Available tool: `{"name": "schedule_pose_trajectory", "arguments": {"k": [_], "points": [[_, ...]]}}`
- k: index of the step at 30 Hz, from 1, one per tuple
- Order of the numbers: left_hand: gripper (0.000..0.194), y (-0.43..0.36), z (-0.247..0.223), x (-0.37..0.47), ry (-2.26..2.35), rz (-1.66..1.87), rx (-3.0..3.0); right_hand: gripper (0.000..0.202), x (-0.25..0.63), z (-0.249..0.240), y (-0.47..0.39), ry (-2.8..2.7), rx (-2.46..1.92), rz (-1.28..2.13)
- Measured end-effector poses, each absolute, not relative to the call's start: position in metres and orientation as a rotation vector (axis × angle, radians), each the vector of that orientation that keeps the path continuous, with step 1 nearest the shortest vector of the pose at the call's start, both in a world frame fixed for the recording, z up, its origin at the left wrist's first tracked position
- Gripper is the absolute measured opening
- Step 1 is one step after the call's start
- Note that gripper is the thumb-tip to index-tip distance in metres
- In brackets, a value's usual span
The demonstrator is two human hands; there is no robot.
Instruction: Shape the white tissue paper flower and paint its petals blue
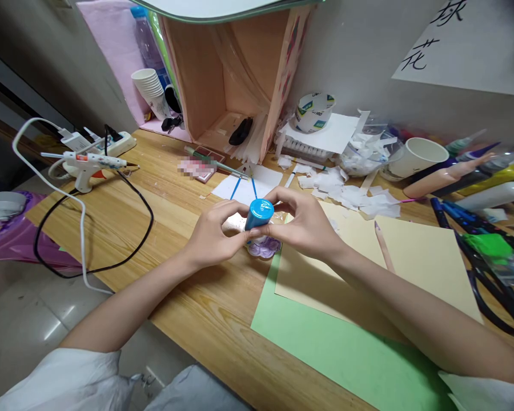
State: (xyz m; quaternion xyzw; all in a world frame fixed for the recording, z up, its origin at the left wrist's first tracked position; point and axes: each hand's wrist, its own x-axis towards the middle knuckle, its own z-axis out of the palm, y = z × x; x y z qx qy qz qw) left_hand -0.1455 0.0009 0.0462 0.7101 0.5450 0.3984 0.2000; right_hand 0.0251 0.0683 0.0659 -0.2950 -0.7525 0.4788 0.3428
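Both hands meet at the middle of the desk around a small blue cylindrical container, its shiny round end facing up towards me. My left hand pinches its left side between thumb and fingers. On the other side, my right hand grips it, with the thumb near the left thumb. Directly below lies a purple scalloped dish, partly covered by the hands. A whitish thing shows behind the left fingers; its kind is hidden. Two thin blue sticks rest on white paper just beyond.
Beige sheets and a green sheet lie at right, with a pencil on top. Torn paper scraps, paint tubes and black scissors crowd that side. A glue gun and loose cables occupy the left.
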Motion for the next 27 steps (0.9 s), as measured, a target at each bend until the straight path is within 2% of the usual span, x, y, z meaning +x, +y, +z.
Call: {"name": "schedule_pose_trajectory", "arguments": {"k": [12, 27], "points": [[0.007, 0.0022, 0.0426, -0.1442, 1.496, 1.172, 2.098, 0.011, 0.0232, 0.0618, 0.0618, -1.921, -0.800, 1.181], [0.004, 0.0014, 0.0431, -0.1427, 1.524, 1.178, 2.118, 0.010, 0.0217, 0.0619, 0.0583, -1.838, -0.816, 1.260]]}}
